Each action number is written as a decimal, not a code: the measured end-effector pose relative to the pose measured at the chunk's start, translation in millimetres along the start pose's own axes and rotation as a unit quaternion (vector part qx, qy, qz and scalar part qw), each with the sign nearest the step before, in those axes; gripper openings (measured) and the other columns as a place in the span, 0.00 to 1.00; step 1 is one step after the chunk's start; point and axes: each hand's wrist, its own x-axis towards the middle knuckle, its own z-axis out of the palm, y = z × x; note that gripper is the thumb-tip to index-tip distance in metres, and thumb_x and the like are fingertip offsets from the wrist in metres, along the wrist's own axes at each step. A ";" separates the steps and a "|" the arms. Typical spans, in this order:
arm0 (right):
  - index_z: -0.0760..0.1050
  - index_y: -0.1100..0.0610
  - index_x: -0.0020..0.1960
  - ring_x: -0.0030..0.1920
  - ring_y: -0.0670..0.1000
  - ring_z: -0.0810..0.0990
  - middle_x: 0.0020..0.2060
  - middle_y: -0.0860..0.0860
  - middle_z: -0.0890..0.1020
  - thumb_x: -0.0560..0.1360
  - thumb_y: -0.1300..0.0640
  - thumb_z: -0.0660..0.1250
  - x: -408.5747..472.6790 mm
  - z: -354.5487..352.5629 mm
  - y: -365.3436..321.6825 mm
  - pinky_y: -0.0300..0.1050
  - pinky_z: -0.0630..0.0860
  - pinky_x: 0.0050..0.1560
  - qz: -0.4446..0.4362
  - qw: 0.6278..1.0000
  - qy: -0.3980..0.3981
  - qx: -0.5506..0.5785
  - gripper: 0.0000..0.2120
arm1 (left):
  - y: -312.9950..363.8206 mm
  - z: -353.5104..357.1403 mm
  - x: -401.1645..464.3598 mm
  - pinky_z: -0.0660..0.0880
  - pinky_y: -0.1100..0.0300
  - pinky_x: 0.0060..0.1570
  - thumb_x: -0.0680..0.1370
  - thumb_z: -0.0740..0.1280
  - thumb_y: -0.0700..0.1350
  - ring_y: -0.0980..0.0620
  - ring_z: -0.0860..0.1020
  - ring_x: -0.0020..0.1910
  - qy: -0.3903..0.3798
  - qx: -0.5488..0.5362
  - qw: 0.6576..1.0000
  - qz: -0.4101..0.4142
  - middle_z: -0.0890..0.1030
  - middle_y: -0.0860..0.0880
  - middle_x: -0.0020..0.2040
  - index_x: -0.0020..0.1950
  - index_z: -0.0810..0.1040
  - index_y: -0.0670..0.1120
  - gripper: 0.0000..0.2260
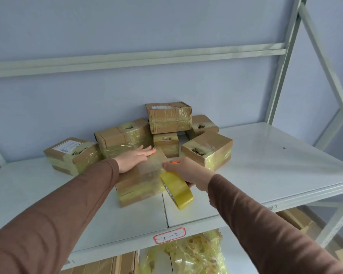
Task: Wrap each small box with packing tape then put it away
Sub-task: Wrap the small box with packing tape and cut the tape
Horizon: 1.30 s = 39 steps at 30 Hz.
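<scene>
I see the box being wrapped [139, 180] lying flat near the front of the shelf [265, 165], brown cardboard with glossy yellowish tape across its top and front. The tape roll [176, 187], yellow, stands on edge, tilted against the box's right side, its strip running onto the top. Behind it six taped boxes [169, 117] cluster toward the wall, one stacked on others.
</scene>
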 end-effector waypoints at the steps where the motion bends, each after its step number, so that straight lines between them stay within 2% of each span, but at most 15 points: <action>1: 0.82 0.53 0.59 0.28 0.45 0.80 0.35 0.49 0.81 0.81 0.45 0.64 2.0 0.2 1.2 0.38 0.77 0.26 -0.006 1.000 0.010 -0.003 0.15 | 2.2 -1.3 0.4 0.40 0.46 0.80 0.86 0.52 0.60 0.51 0.41 0.83 -0.014 0.041 0.999 -0.003 0.46 0.56 0.83 0.82 0.52 0.59 0.25; 3: 0.82 0.52 0.59 0.22 0.42 0.76 0.31 0.48 0.78 0.81 0.45 0.64 5.0 2.1 4.4 0.35 0.72 0.22 -0.014 0.999 0.026 -0.028 0.15 | 6.2 -3.7 -1.1 0.37 0.44 0.79 0.69 0.48 0.82 0.54 0.34 0.81 -0.050 0.105 0.993 -0.002 0.39 0.59 0.81 0.83 0.44 0.60 0.47; 6: 0.81 0.43 0.60 0.26 0.44 0.79 0.34 0.48 0.79 0.80 0.44 0.65 2.0 6.0 11.1 0.37 0.74 0.24 -0.005 0.999 0.023 -0.023 0.12 | 8.2 1.4 -3.3 0.36 0.45 0.79 0.60 0.49 0.87 0.54 0.33 0.81 -0.069 0.152 0.986 -0.002 0.34 0.57 0.81 0.83 0.36 0.57 0.60; 9: 0.78 0.38 0.66 0.32 0.47 0.80 0.36 0.47 0.80 0.80 0.45 0.65 -0.9 11.6 23.3 0.44 0.81 0.31 -0.032 0.999 0.022 0.034 0.15 | 10.4 14.1 -6.6 0.39 0.38 0.79 0.62 0.57 0.85 0.47 0.36 0.82 -0.074 0.173 0.981 -0.034 0.33 0.51 0.82 0.77 0.32 0.70 0.53; 12: 0.76 0.36 0.69 0.36 0.50 0.79 0.38 0.50 0.77 0.82 0.42 0.64 -5.1 14.2 32.3 0.49 0.79 0.39 -0.055 0.996 0.010 0.072 0.16 | 11.9 18.3 -6.0 0.46 0.35 0.78 0.70 0.64 0.76 0.40 0.44 0.82 -0.042 0.143 0.988 -0.036 0.41 0.49 0.84 0.73 0.39 0.80 0.41; 16: 0.78 0.41 0.69 0.54 0.54 0.85 0.54 0.49 0.86 0.83 0.42 0.63 -11.5 4.8 24.8 0.52 0.81 0.56 -0.102 0.963 -0.028 0.246 0.16 | 10.6 -7.0 -5.6 0.56 0.49 0.78 0.77 0.71 0.60 0.46 0.59 0.80 -0.093 -0.103 0.990 -0.005 0.60 0.52 0.82 0.77 0.56 0.72 0.34; 18: 0.79 0.42 0.68 0.60 0.49 0.83 0.60 0.46 0.85 0.82 0.42 0.63 -9.0 -9.7 10.6 0.47 0.82 0.58 -0.155 0.935 -0.009 0.319 0.16 | 13.0 -20.6 -7.3 0.68 0.52 0.72 0.80 0.68 0.51 0.47 0.73 0.73 -0.172 -0.302 0.938 -0.008 0.73 0.52 0.76 0.79 0.64 0.61 0.28; 20: 0.78 0.41 0.68 0.63 0.43 0.81 0.62 0.42 0.83 0.82 0.42 0.64 -6.6 -20.6 -4.8 0.41 0.79 0.61 -0.219 0.934 0.036 0.281 0.16 | 16.0 -33.5 -6.0 0.73 0.50 0.69 0.82 0.66 0.49 0.46 0.79 0.67 -0.175 -0.346 0.921 -0.033 0.80 0.51 0.69 0.74 0.73 0.57 0.19; 23: 0.74 0.44 0.73 0.62 0.38 0.78 0.62 0.39 0.80 0.83 0.43 0.64 1.1 -18.8 -18.6 0.35 0.73 0.63 -0.276 0.948 0.114 0.112 0.20 | 19.3 -48.2 3.2 0.68 0.51 0.72 0.84 0.64 0.54 0.50 0.77 0.66 -0.035 -0.046 0.994 -0.089 0.78 0.55 0.69 0.73 0.74 0.57 0.16; 25: 0.70 0.45 0.76 0.58 0.41 0.78 0.57 0.40 0.80 0.83 0.44 0.63 9.9 -12.0 -24.0 0.40 0.72 0.61 -0.295 0.945 0.139 0.007 0.22 | 19.7 -37.5 6.9 0.72 0.55 0.58 0.85 0.61 0.53 0.47 0.78 0.59 0.073 0.081 0.989 -0.099 0.79 0.48 0.66 0.69 0.76 0.49 0.15; 28: 0.64 0.45 0.79 0.59 0.51 0.78 0.59 0.49 0.81 0.84 0.42 0.59 25.3 -0.9 -30.9 0.49 0.74 0.59 -0.311 0.925 0.169 -0.137 0.25 | 10.8 -11.2 -1.6 0.71 0.55 0.54 0.84 0.63 0.52 0.44 0.78 0.60 0.175 0.030 0.981 -0.080 0.80 0.44 0.63 0.67 0.76 0.44 0.16; 30: 0.62 0.45 0.80 0.58 0.54 0.78 0.59 0.52 0.81 0.84 0.40 0.58 34.0 2.5 -32.2 0.49 0.74 0.54 -0.311 0.914 0.197 -0.168 0.27 | 6.4 -9.3 -7.9 0.70 0.53 0.56 0.78 0.68 0.63 0.46 0.76 0.60 0.137 -0.009 0.988 -0.072 0.77 0.49 0.64 0.66 0.73 0.47 0.24; 33: 0.57 0.43 0.81 0.54 0.53 0.78 0.57 0.52 0.80 0.80 0.38 0.64 43.7 6.3 -31.8 0.49 0.75 0.50 -0.299 0.911 0.209 -0.191 0.33 | 6.9 -16.1 -7.6 0.70 0.54 0.49 0.57 0.71 0.76 0.53 0.73 0.51 0.065 0.043 0.993 -0.085 0.73 0.55 0.54 0.57 0.67 0.54 0.39; 35: 0.55 0.43 0.82 0.53 0.54 0.79 0.58 0.52 0.79 0.79 0.41 0.67 47.7 12.0 -38.1 0.50 0.76 0.50 -0.284 0.910 0.203 -0.224 0.36 | 0.5 -12.7 -4.3 0.74 0.52 0.51 0.54 0.72 0.75 0.51 0.75 0.53 0.074 0.057 0.990 -0.102 0.76 0.52 0.58 0.60 0.69 0.52 0.42; 39: 0.61 0.45 0.78 0.50 0.55 0.80 0.52 0.49 0.80 0.80 0.44 0.63 43.9 17.6 -56.2 0.48 0.73 0.42 -0.255 0.902 0.249 -0.243 0.28 | -10.7 -9.5 -2.5 0.73 0.52 0.64 0.58 0.73 0.70 0.48 0.74 0.67 0.080 -0.001 0.990 -0.115 0.73 0.49 0.73 0.79 0.63 0.51 0.53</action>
